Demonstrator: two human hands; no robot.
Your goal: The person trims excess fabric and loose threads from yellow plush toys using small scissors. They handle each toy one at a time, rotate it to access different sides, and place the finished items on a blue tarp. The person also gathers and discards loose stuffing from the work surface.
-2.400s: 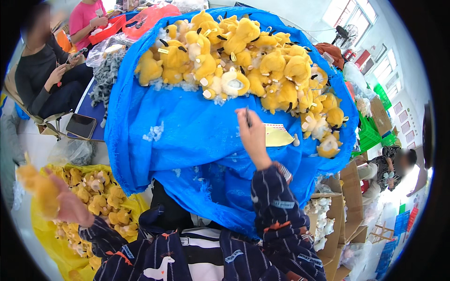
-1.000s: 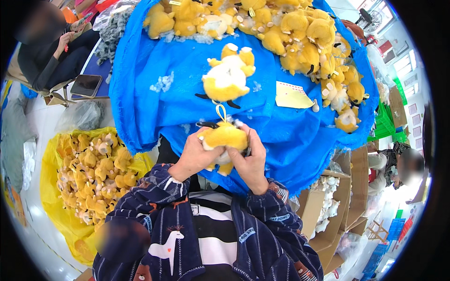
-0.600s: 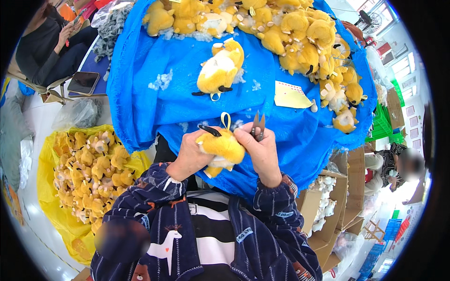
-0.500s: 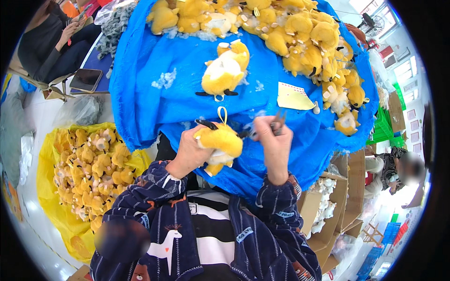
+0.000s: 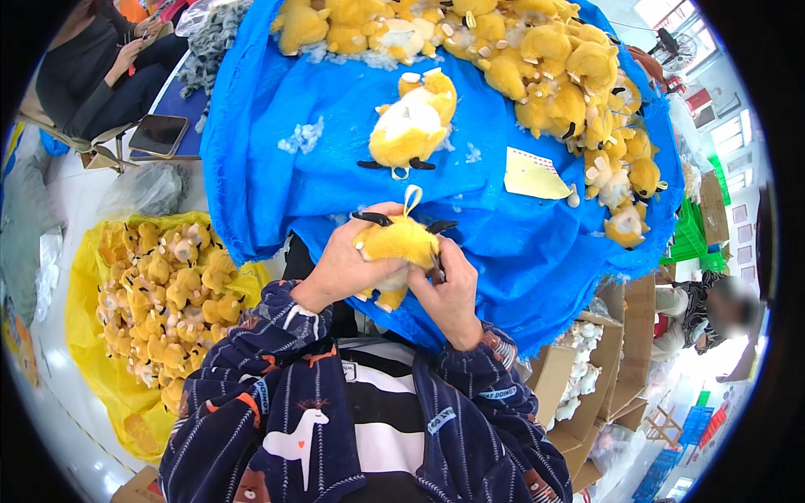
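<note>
Both hands at frame center grip one yellow plush toy (image 5: 396,245): left hand (image 5: 348,264) wrapped round it, right hand (image 5: 450,289) pinching its side, over the blue cloth (image 5: 277,180).

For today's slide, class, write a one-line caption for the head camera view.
Both hands, left hand and right hand, hold a yellow plush toy over a blue cloth.

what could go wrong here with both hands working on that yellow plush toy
1. The right hand seems to hold a small tool against the yellow plush toy right beside the left hand; a slip might nick a finger.
2. Loose stuffing tufts on the blue cloth could cling to the toy.
</note>
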